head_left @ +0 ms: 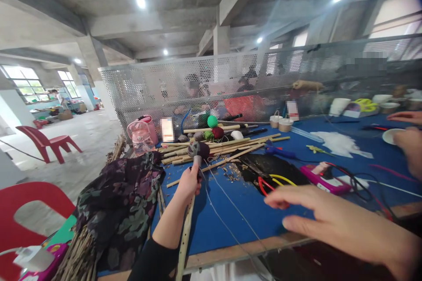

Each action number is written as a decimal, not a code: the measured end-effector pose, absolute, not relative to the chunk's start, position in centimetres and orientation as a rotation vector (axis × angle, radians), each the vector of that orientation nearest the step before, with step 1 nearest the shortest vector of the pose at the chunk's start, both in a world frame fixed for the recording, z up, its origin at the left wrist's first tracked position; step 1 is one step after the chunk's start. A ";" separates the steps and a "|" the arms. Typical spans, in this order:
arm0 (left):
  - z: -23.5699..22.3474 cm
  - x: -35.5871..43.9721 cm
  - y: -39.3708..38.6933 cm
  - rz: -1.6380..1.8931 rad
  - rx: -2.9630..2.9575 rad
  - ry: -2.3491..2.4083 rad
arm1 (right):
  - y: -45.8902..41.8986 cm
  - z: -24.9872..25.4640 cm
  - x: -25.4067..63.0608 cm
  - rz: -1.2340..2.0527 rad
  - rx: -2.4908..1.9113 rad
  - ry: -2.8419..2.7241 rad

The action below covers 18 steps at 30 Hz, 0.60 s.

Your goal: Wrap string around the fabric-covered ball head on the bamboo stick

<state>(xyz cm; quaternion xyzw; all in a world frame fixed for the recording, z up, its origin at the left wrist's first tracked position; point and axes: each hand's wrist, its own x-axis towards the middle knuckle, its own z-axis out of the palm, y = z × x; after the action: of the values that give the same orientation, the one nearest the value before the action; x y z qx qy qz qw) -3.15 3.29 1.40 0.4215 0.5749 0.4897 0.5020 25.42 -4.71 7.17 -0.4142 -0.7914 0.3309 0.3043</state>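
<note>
My left hand [188,185] is closed around a pale knobbly stick [184,237], whose lower end runs down past the table's front edge. Just above my fist, a round dark head [198,150] with a grey collar [197,160] appears to sit on top of that stick. Thin pale strings [227,199] trail from near my left hand toward the front edge. My right hand [306,208] hovers over the blue table [227,224] with fingers apart and nothing in it. Close to its fingertips lie red handles [263,185] and yellow handles [282,179] of tools on black cloth.
Bamboo sticks [227,147] and several balls, one green [212,121], lie behind. A camouflage cloth [121,202] covers the left side. A blue glue gun [280,151] and magenta power strip [325,180] lie to the right. Another person's hand [410,147] holds a white cup [391,136].
</note>
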 end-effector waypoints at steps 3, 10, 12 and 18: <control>2.8 -1.5 2.9 1.254 1.241 1.443 | -0.2 7.4 21.2 1.374 -0.948 -1.769; 4.6 -0.3 3.0 1.284 1.692 1.764 | 7.3 4.8 10.7 2.101 -0.622 -1.345; 4.5 -0.9 3.1 1.270 1.698 1.816 | 7.4 4.5 10.0 2.052 -0.679 -1.418; 3.7 -2.2 3.4 1.249 1.671 1.894 | 7.1 4.0 10.5 1.569 -1.007 -1.508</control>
<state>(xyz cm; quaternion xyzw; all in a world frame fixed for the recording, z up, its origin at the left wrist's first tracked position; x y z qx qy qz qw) -2.23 3.42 3.71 0.5854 0.6632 0.4375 0.1613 10.49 7.07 4.02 -0.3914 -0.5859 0.6095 0.3634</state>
